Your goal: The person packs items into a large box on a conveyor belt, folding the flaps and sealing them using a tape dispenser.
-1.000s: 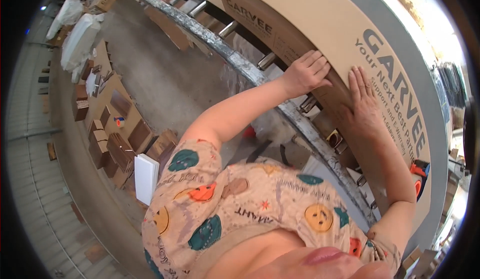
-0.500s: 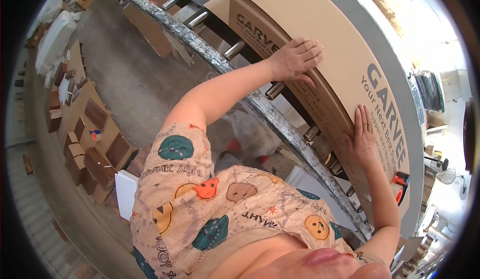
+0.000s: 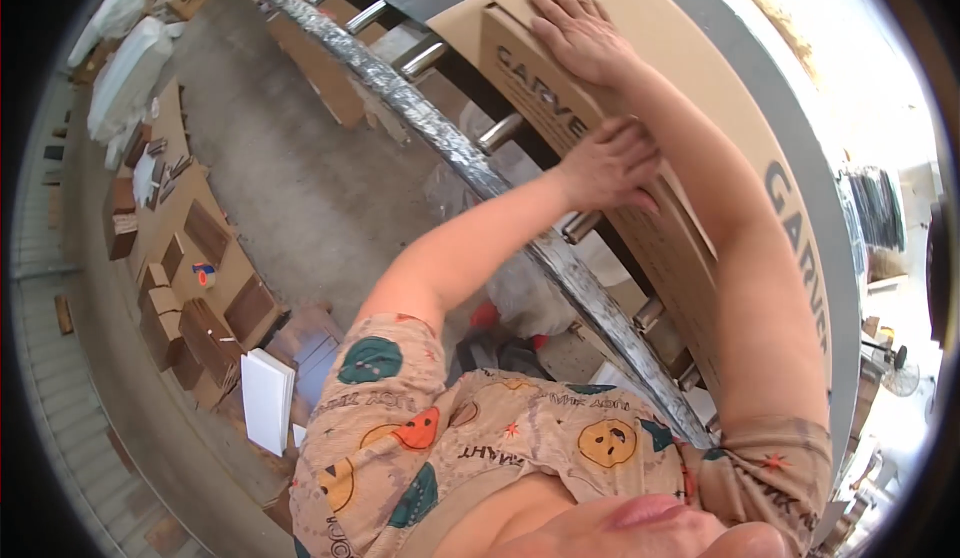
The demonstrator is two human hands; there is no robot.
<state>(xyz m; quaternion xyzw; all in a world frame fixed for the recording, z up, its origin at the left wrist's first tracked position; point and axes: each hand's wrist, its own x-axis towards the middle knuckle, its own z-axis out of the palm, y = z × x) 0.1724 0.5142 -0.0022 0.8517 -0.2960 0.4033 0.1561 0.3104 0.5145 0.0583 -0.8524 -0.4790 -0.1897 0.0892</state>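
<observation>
Head view: I've got a long brown carton on the roller conveyor, just inside its near rail.
Long axis: parallel to that rail, upper left to lower right.
Right hand: flat and wide, palm down on the carton top, farther toward the conveyor's upper-left end.
Left hand: bent fingers at the carton's near edge, nearer the rail; gripping or resting, can't tell.
</observation>
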